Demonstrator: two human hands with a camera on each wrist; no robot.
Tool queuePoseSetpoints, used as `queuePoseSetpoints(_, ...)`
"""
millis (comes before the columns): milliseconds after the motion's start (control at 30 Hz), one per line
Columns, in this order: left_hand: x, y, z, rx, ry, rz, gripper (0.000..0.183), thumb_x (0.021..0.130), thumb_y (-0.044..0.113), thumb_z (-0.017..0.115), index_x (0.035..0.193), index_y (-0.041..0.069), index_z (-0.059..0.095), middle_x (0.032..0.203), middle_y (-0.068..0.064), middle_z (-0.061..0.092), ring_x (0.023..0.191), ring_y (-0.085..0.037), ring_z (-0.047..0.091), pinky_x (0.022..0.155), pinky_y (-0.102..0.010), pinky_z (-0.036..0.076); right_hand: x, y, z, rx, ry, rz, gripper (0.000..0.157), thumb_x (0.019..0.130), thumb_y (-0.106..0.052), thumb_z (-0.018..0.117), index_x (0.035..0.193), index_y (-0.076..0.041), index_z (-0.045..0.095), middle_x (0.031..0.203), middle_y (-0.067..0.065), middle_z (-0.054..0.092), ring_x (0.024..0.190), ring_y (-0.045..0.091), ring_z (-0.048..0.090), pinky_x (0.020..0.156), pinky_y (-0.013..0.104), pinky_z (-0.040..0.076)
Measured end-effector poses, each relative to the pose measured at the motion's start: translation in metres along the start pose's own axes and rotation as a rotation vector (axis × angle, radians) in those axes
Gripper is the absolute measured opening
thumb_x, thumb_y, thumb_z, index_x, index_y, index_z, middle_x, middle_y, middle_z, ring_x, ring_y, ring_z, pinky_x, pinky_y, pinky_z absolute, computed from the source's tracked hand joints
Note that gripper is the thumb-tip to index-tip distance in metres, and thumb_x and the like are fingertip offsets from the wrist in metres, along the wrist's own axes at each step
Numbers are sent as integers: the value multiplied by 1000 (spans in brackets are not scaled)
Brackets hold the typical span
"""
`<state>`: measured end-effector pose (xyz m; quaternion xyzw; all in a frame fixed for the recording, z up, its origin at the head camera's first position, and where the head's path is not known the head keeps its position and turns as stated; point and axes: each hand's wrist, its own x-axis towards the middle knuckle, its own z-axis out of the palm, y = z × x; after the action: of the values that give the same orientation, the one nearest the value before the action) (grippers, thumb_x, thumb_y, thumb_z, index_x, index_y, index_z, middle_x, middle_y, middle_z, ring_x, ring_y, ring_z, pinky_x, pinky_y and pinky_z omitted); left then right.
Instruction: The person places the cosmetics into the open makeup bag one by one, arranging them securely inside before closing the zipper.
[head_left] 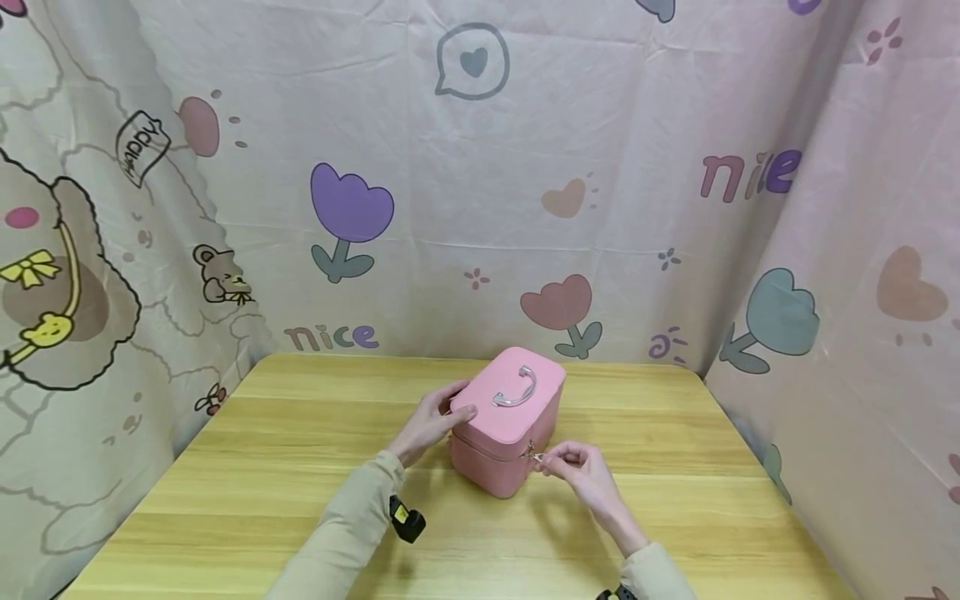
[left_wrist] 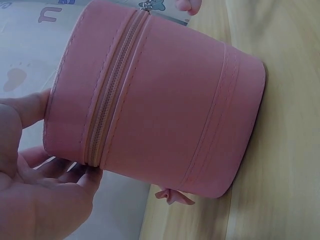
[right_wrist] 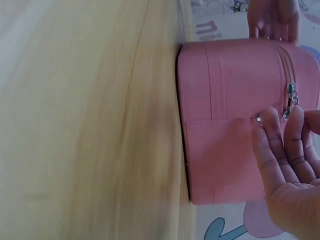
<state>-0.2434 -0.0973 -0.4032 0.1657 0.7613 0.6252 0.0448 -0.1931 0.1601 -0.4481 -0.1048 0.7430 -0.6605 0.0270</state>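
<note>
A pink zippered cosmetic case [head_left: 480,450] stands upright on the table, its lid down and a silver handle [head_left: 525,388] on top. My left hand [head_left: 431,423] grips the lid's left edge, thumb on top and fingers along the side. The zipper [left_wrist: 112,95] runs under the lid in the left wrist view, and a pink bow [left_wrist: 174,196] sticks out low on the side. At the front right corner my right hand [head_left: 585,475] pinches a metal zipper pull [head_left: 537,457]. Two zipper sliders [right_wrist: 291,90] show near the fingertips in the right wrist view.
The wooden table [head_left: 300,483] reaches back to a printed curtain [head_left: 450,208], which also hangs at the left and right sides. A black wrist camera [head_left: 407,520] is strapped to the left sleeve.
</note>
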Motion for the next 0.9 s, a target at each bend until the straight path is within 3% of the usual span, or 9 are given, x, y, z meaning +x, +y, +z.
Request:
queuePoseSetpoints(233,6,-15,0,-16,26,4,62,83,22,62,135,4,35,139,-14,38,127,-28,39,106,-41,32,7,-1,-5,44,41,43,25,82,-8,59,94,13,56,88,19,64,80,19,65,82,31,52)
queuePoseSetpoints(433,7,-14,1,-12,29,6,62,83,21,62,135,3,35,139,-14,38,127,-28,39,106,-41,32,9,2,-6,58,68,27,21,82,-8,59,91,10,57,82,10,66,82,24,65,82,34,52)
queuePoseSetpoints(567,6,-13,1,-10,33,-1,61,83,21,63,135,5,36,139,-13,39,127,-27,39,105,-41,32,10,8,-7,79,39,-31,17,82,-8,58,88,8,58,80,6,66,79,20,66,80,33,52)
queuePoseSetpoints(767,6,-14,1,-8,33,-4,61,83,21,62,135,4,36,139,-15,38,126,-28,40,105,-41,33,1,-3,-8,100,2,13,28,83,-9,58,95,16,54,84,14,67,79,18,66,79,29,53)
queuePoseSetpoints(833,6,-14,1,-5,29,-5,62,83,21,62,135,4,35,139,-15,37,127,-29,38,106,-41,32,3,5,-12,106,-9,-23,28,85,-13,56,92,14,55,82,15,67,79,22,66,78,31,54)
queuePoseSetpoints(900,5,-13,1,-6,30,-7,62,83,22,62,136,4,34,140,-15,37,128,-29,37,106,-42,31,12,31,-21,116,-36,-100,24,88,-17,52,87,7,57,77,7,66,77,22,66,77,32,54)
